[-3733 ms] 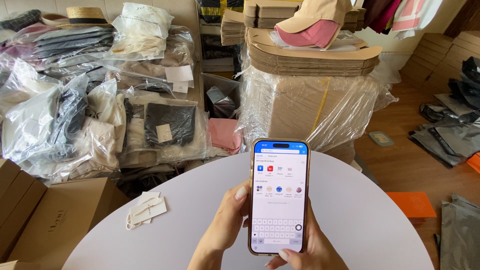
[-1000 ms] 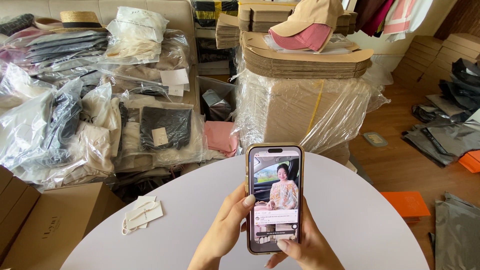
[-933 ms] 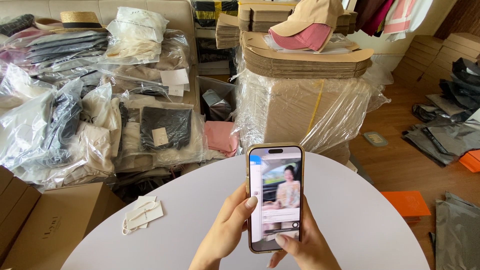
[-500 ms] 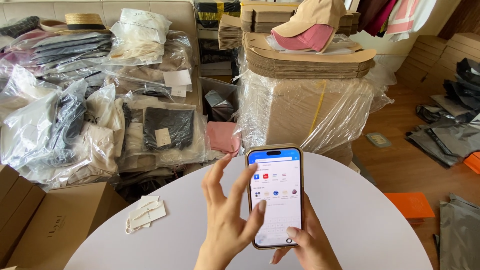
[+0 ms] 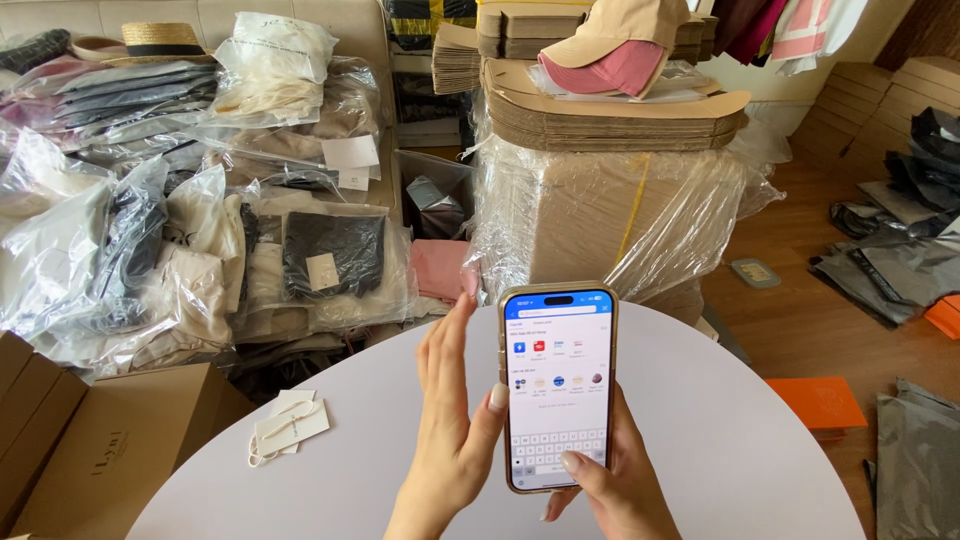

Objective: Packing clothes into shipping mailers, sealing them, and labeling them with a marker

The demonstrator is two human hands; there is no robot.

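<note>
The arms are cut off at the bottom edge, and most of the right hand [image 5: 610, 485] hides behind the phone [image 5: 558, 388]. Only its thumb and fingertips peek out, its grip closed around the phone. The phone stands upright above the round white counter [image 5: 730, 420], its edge gold-coloured. Its screen is bright, with a blue bar on top, small icons and a keyboard below, too tiny to make out. The left hand [image 5: 455, 420] is beside the phone, fingers spread apart and holding nothing, its thumb touching the phone's left edge. White tags [image 5: 288, 428] lie on the counter.
</note>
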